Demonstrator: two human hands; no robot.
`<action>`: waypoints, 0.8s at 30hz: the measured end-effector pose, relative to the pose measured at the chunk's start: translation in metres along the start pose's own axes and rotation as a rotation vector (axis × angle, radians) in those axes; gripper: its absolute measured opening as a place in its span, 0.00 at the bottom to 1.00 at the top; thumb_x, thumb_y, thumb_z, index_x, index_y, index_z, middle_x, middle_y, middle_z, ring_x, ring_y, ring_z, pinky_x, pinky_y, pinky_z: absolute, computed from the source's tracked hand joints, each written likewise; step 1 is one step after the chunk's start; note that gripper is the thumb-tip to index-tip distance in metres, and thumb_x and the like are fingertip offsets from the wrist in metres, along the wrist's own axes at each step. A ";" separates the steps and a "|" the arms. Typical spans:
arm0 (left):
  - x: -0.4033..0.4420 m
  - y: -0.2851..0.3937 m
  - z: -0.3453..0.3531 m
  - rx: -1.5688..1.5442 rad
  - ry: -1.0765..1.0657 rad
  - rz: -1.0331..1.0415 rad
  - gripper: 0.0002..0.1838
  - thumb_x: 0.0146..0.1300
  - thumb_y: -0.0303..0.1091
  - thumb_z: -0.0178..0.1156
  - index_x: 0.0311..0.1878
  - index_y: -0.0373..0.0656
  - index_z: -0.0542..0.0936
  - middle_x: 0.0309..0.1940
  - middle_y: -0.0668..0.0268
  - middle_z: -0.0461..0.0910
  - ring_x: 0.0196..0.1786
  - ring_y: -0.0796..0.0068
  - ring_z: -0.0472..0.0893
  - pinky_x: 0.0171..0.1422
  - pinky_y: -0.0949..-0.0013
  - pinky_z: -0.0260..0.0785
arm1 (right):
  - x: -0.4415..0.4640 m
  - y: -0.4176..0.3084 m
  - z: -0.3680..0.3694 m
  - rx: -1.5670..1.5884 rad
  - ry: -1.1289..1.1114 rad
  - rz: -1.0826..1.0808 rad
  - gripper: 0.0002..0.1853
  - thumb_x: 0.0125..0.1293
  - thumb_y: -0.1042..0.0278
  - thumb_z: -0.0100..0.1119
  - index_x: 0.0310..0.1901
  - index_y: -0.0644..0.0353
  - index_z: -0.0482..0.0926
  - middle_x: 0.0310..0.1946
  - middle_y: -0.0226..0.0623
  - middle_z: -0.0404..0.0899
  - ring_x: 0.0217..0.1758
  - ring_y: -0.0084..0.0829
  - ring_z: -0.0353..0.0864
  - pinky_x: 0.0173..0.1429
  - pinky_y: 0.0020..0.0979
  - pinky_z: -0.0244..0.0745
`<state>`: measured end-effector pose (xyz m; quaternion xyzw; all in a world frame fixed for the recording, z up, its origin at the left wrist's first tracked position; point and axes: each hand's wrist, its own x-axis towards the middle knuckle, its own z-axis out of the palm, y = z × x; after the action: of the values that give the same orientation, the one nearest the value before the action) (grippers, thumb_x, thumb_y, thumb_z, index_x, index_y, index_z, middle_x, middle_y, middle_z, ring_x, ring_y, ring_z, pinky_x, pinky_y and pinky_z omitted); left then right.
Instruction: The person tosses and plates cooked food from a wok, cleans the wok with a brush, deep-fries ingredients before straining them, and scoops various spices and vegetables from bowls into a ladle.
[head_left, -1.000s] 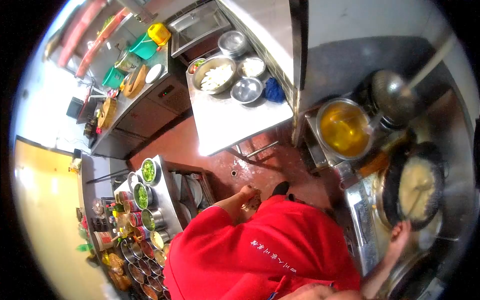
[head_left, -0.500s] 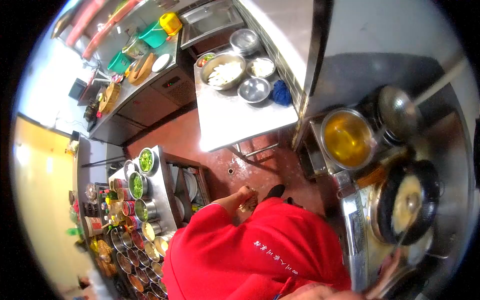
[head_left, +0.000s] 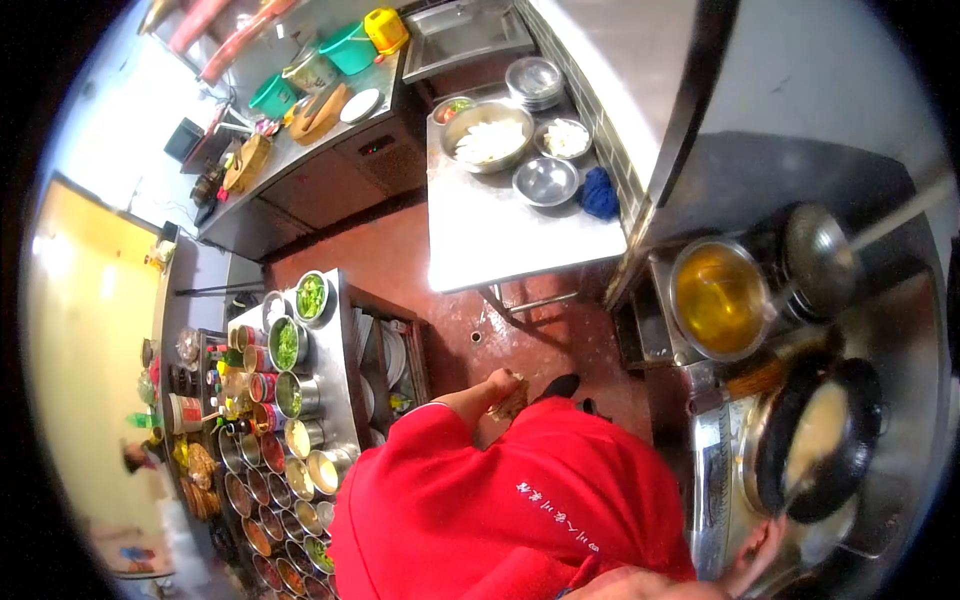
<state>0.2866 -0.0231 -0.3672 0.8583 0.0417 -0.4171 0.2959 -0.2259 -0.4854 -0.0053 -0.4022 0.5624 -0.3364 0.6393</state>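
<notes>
At the lower right, my right hand (head_left: 762,545) is closed around the handle of a ladle (head_left: 797,488), whose end dips into a black wok (head_left: 862,425). Pale yellowish liquid (head_left: 818,425) fills the middle of the wok. My left hand (head_left: 503,386) hangs in front of my red top, its fingers wrapped round a crumpled brownish cloth (head_left: 512,404). A metal bowl of yellow oil (head_left: 716,300) stands just beyond the wok. Beside it rests a perforated strainer (head_left: 822,250) with a long pale handle.
Ahead stands a white table (head_left: 520,240) with metal bowls and a blue cloth (head_left: 600,192). To the left, a steel counter (head_left: 343,400) carries several tins and pots of ingredients and chopped greens (head_left: 311,296). Plates (head_left: 393,358) sit beneath it. Wet red floor (head_left: 480,310) lies between.
The ladle's bowl has moved from the middle of the liquid towards the wok's near edge, with my right hand still on it. My left hand keeps the cloth. The whole view has shifted slightly.
</notes>
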 end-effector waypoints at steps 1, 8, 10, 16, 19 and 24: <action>-0.010 0.002 -0.010 0.062 -0.029 0.016 0.27 0.53 0.52 0.68 0.49 0.40 0.85 0.42 0.54 0.86 0.41 0.60 0.86 0.47 0.58 0.77 | -0.029 -0.016 0.018 -0.006 -0.036 -0.036 0.29 0.68 0.73 0.56 0.70 0.62 0.63 0.34 0.30 0.75 0.26 0.23 0.72 0.28 0.24 0.72; -0.048 0.024 -0.036 0.052 -0.013 -0.068 0.29 0.45 0.51 0.75 0.45 0.38 0.85 0.40 0.56 0.86 0.41 0.63 0.85 0.45 0.59 0.77 | -0.032 -0.035 -0.084 -0.623 0.088 -0.178 0.28 0.68 0.74 0.55 0.69 0.63 0.65 0.44 0.36 0.78 0.39 0.28 0.77 0.41 0.27 0.75; -0.059 0.042 -0.041 0.007 -0.038 -0.058 0.28 0.46 0.50 0.75 0.44 0.37 0.85 0.39 0.56 0.86 0.40 0.64 0.85 0.45 0.59 0.76 | -0.026 -0.032 -0.109 -0.741 0.101 -0.177 0.28 0.68 0.75 0.55 0.69 0.63 0.65 0.47 0.38 0.78 0.42 0.30 0.78 0.45 0.28 0.76; 0.007 0.015 -0.013 -0.085 -0.172 -0.027 0.23 0.52 0.45 0.71 0.46 0.36 0.83 0.37 0.57 0.84 0.38 0.64 0.83 0.42 0.59 0.75 | 0.040 0.000 -0.087 -0.567 0.010 -0.154 0.27 0.71 0.67 0.51 0.71 0.58 0.65 0.68 0.43 0.69 0.70 0.40 0.67 0.71 0.42 0.63; 0.017 0.022 -0.012 -0.071 -0.158 0.053 0.23 0.53 0.45 0.71 0.46 0.36 0.83 0.37 0.57 0.84 0.38 0.64 0.82 0.42 0.59 0.75 | 0.051 0.018 -0.061 -0.520 0.158 -0.336 0.31 0.71 0.58 0.52 0.73 0.61 0.61 0.72 0.47 0.62 0.74 0.43 0.62 0.75 0.45 0.57; 0.026 0.023 -0.021 -0.090 -0.244 0.093 0.23 0.53 0.44 0.70 0.46 0.37 0.83 0.37 0.58 0.83 0.37 0.64 0.82 0.42 0.59 0.75 | 0.068 0.065 -0.018 -0.749 0.489 -0.316 0.32 0.63 0.71 0.56 0.68 0.65 0.58 0.38 0.43 0.76 0.29 0.34 0.76 0.27 0.39 0.71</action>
<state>0.3250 -0.0349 -0.3655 0.7881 -0.0160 -0.5019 0.3559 -0.2354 -0.5181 -0.0944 -0.5947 0.7111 -0.2883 0.2400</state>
